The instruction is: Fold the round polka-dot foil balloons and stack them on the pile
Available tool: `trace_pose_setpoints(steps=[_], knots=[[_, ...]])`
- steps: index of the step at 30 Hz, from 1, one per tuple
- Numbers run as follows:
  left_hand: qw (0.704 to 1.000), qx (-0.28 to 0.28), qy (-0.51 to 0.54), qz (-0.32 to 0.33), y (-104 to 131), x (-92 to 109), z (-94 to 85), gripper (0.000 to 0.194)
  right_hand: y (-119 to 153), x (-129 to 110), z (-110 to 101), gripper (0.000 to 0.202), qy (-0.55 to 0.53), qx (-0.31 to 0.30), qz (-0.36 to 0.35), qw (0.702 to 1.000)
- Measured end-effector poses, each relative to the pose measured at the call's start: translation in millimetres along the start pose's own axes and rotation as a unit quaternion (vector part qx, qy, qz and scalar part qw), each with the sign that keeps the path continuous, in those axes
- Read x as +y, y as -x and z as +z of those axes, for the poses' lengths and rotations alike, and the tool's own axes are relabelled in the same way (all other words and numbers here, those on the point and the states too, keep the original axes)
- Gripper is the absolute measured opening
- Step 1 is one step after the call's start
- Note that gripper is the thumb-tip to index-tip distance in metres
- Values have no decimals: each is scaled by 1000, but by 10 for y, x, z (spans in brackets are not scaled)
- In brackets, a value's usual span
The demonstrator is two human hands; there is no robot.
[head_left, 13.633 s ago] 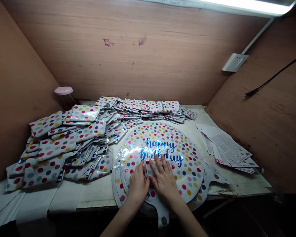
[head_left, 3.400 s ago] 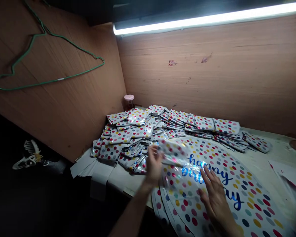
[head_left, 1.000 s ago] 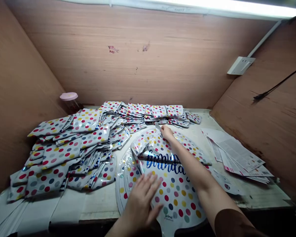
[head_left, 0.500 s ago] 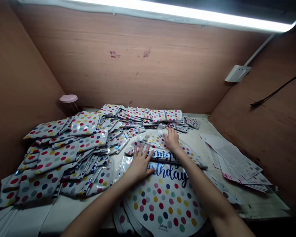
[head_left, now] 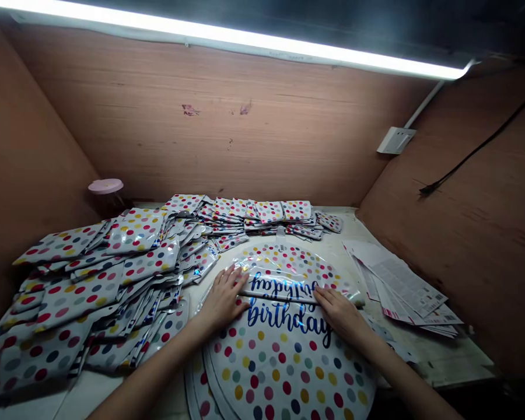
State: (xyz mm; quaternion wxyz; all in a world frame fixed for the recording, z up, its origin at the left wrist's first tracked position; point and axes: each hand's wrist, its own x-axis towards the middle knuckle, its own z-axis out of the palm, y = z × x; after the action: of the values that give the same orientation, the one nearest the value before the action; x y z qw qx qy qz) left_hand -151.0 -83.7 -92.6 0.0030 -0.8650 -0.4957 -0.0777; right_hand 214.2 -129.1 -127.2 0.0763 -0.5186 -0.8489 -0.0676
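Note:
A round, flat foil balloon printed with coloured dots and blue "birthday" lettering lies in front of me on more flat balloons. Across its upper part runs a fold, with shiny foil showing the lettering reversed above it. My left hand lies flat on the left end of the fold, fingers stretched out and thumb apart. On the right end, my right hand presses down with its fingers extended over the foil. Both palms face the balloon. A small pale tab sticks out at its far edge.
Folded dotted balloon packets are heaped at the left, and more packets are stacked along the back wall. Printed paper sheets lie at the right. A jar with a pink lid stands in the back left corner. Wooden walls enclose the table.
My right hand has come back from the balloon's far edge to the right end of the fold. My left hand has shifted left. The fold lies flatter and the view has tilted.

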Motion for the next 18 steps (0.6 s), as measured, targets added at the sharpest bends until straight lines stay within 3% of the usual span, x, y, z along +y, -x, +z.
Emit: trace_pose_setpoints(steps=[3,7,12,18], knots=[[996,26,9,89,-50,-91,61,27,-52,14,3,34,52,64,-59,995],[988,95,11,125,-36,-166,75,23,3,29,-68,30,56,94,-33,993],[992,98,71,46,5,-254,48,25,200,137,-128,27,77,93,1,993],[979,28,202,3,39,-430,84,38,360,369,-118,33,-14,89,-60,994]])
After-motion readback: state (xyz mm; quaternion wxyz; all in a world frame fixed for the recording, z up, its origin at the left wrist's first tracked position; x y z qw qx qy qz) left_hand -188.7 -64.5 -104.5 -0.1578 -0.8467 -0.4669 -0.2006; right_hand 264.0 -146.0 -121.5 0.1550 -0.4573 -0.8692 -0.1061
